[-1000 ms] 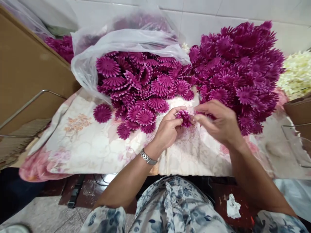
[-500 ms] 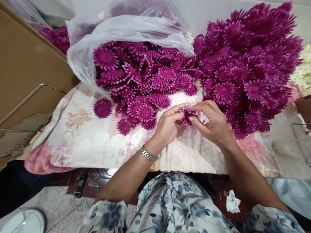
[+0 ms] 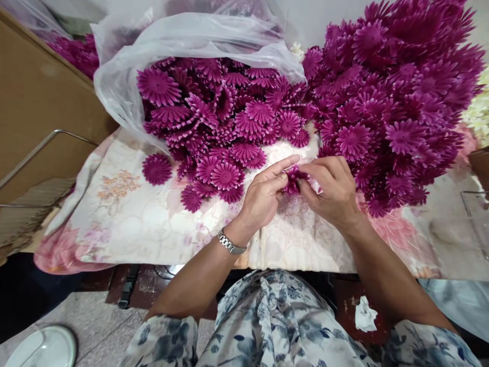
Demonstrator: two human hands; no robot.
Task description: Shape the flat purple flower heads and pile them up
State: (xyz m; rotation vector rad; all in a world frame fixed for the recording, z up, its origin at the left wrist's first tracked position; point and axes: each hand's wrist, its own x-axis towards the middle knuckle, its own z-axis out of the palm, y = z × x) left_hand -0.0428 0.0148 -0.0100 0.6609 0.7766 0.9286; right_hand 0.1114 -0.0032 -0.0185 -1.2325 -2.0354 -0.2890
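Note:
My left hand and my right hand meet over the cloth-covered table, both pinching one small magenta plastic flower between their fingertips. The flower is mostly hidden by the fingers. A steel watch sits on my left wrist. Just beyond my left hand lie several loose magenta flower discs spilled from a clear plastic bag. A tall heap of the same flowers rises right behind my right hand.
A single flower disc lies apart on the cloth at the left. A brown board with a metal rod stands at the far left. Cream-coloured flowers show at the right edge. A white plate sits on the floor.
Both hands stayed together on the small flower while the fingers shifted around it. The view has tipped down and moved closer to the piles.

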